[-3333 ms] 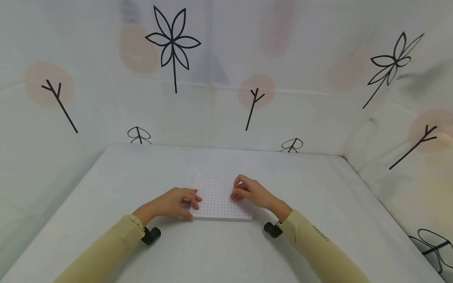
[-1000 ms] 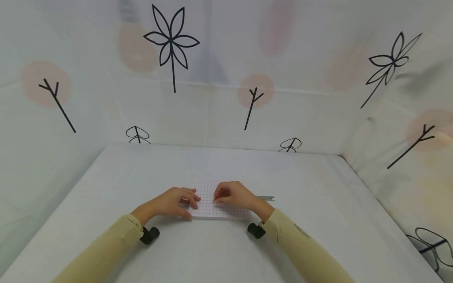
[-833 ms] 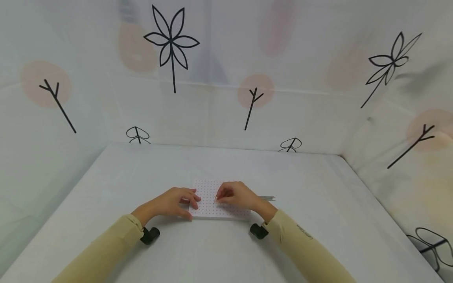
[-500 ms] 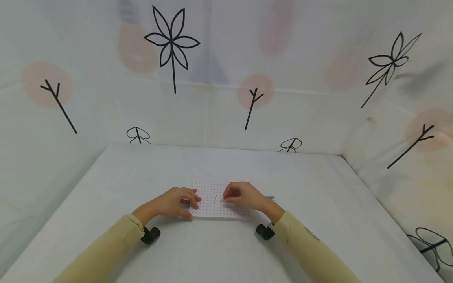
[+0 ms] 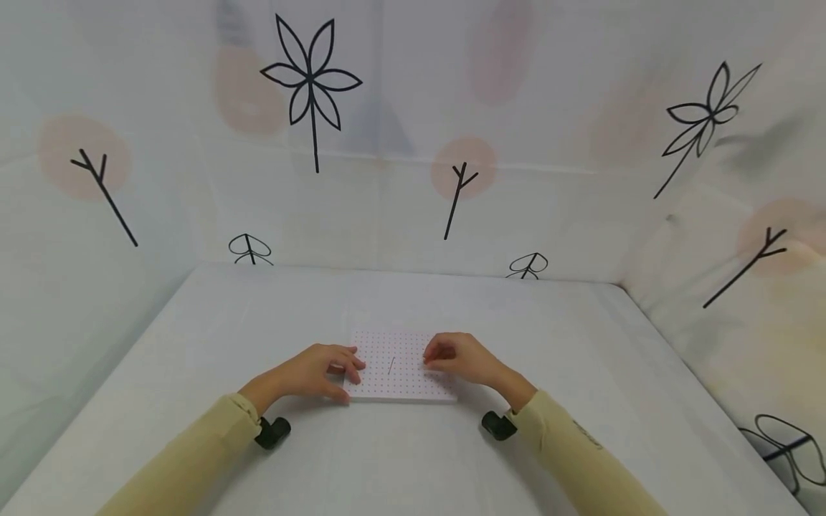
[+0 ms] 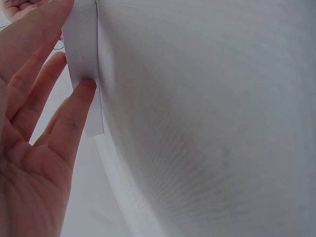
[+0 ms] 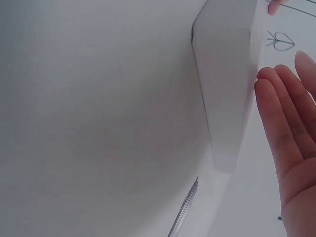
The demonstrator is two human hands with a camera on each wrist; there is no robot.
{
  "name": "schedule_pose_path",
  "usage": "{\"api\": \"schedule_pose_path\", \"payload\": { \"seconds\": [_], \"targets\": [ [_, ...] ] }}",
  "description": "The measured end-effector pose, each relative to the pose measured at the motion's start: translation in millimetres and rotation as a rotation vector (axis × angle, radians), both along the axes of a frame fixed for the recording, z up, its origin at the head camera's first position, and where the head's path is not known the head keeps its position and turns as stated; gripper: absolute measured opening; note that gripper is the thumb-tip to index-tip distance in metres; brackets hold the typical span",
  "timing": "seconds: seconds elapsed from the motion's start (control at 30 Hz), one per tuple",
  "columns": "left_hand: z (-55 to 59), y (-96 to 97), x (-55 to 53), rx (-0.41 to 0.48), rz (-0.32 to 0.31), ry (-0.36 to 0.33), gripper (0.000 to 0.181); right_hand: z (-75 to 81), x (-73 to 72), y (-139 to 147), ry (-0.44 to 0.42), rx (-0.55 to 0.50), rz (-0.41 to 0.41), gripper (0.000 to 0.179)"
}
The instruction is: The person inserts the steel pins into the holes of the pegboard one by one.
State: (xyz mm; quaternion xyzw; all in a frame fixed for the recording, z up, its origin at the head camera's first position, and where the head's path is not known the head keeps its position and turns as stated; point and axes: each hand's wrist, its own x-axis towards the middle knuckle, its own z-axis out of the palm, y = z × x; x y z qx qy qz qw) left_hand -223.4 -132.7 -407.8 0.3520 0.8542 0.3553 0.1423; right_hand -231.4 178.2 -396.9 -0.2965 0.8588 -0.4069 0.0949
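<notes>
Board: flat on table
Left hand: relaxed, touching board's left — presumably steadying it
Right hand: loosely curled at board's right, seemingly empty
Thin stick: near board's middle — perhaps pegged

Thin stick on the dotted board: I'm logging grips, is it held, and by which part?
Neither left hand nor right hand holds the stick; both are apart from it.

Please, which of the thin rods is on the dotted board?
It is the lone dark rod on the dotted board; the other visible rods lie together on the table, beside the board.
</notes>
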Motion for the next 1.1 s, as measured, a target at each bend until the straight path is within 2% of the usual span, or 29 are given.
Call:
{"api": "schedule_pose_path", "payload": {
  "seconds": [0.3,0.47,0.57,0.7,1.1],
  "targets": [
    [-2.3,-0.1,-0.5,-0.001,-0.002,0.003,0.020,2.2,5.3,11.1,0.013,0.022,-0.047,0.009],
    [-1.6,-0.2,-0.4,-0.008,0.005,-0.001,0.021,26.4,20.5,10.4,0.018,0.030,-0.053,0.009],
    [-0.1,-0.4,0.1,-0.014,0.012,-0.009,0.021,21.6,16.3,18.6,0.018,0.028,-0.064,0.009],
    [0.6,-1.0,0.5,-0.013,0.010,-0.008,0.021,1.4,3.4,34.1,0.028,0.026,-0.086,0.010],
    [-2.4,-2.0,-0.3,-0.001,0.004,-0.003,0.021,-5.4,1.4,54.2,0.036,0.047,-0.121,0.011]
  ]
}}
